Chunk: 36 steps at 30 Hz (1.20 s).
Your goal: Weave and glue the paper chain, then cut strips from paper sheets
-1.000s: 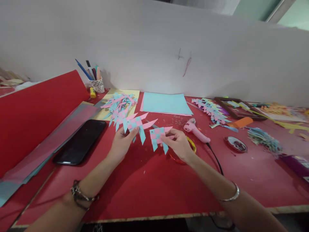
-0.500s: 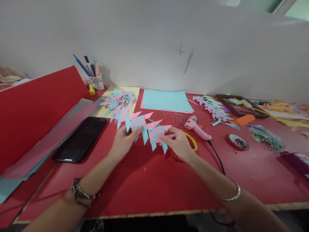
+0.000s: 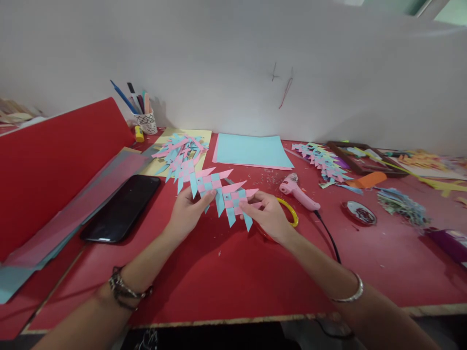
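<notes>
Thumbs uppermost, the left hand [image 3: 188,212] pinches a woven pink-and-light-blue checkered paper chain [image 3: 208,183], and the right hand [image 3: 272,216] pinches a matching woven paper piece [image 3: 235,199] above the red surface [image 3: 219,282]. Most of their other fingers are hidden behind the paper, and whether chain and piece are joined where they meet is hard to tell. The right hand partly covers a curved yellow-and-red object [image 3: 291,210]; a purple packet [image 3: 447,243] is cut off at the right edge. Both bare forearms [image 3: 151,262] slant inward from the lower corners, elbows out of frame
</notes>
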Tool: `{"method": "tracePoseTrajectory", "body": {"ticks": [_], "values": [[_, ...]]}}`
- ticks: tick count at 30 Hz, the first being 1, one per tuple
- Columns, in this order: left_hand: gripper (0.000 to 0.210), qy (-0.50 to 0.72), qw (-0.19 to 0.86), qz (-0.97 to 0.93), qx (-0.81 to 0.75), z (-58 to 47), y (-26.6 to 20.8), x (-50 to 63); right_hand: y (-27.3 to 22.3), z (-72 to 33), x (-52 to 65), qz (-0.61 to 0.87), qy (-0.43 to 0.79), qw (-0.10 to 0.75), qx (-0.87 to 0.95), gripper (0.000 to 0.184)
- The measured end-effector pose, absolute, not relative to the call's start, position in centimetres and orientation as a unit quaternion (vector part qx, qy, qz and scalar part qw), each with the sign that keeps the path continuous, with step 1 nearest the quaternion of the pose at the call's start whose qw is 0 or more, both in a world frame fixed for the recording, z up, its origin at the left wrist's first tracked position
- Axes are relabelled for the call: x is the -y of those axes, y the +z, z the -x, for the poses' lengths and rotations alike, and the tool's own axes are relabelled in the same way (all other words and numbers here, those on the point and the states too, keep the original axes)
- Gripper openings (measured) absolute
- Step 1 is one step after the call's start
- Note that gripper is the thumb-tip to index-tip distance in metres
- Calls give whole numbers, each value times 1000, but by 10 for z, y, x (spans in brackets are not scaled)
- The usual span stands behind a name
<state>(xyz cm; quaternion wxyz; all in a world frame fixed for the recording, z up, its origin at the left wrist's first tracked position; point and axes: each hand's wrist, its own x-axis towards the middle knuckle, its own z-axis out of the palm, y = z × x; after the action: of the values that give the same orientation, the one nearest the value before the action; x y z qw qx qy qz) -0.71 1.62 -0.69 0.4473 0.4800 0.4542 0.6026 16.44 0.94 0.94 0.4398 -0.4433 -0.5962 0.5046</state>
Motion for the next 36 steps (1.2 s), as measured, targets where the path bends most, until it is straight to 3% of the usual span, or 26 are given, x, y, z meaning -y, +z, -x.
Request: {"method": "tracePoseTrajectory", "body": {"ticks": [20, 30, 36], "values": [[13, 602, 434, -485, -463, 8, -6, -17, 12, -162, -8, 468, 487, 428, 600, 24], [16, 594, 435, -486, -471, 7, -4, -15, 8, -171, -16, 431, 524, 465, 570, 25], [16, 590, 440, -500, -456, 7, -4, -15, 9, -167, -12, 430, 571, 428, 553, 27]]}}
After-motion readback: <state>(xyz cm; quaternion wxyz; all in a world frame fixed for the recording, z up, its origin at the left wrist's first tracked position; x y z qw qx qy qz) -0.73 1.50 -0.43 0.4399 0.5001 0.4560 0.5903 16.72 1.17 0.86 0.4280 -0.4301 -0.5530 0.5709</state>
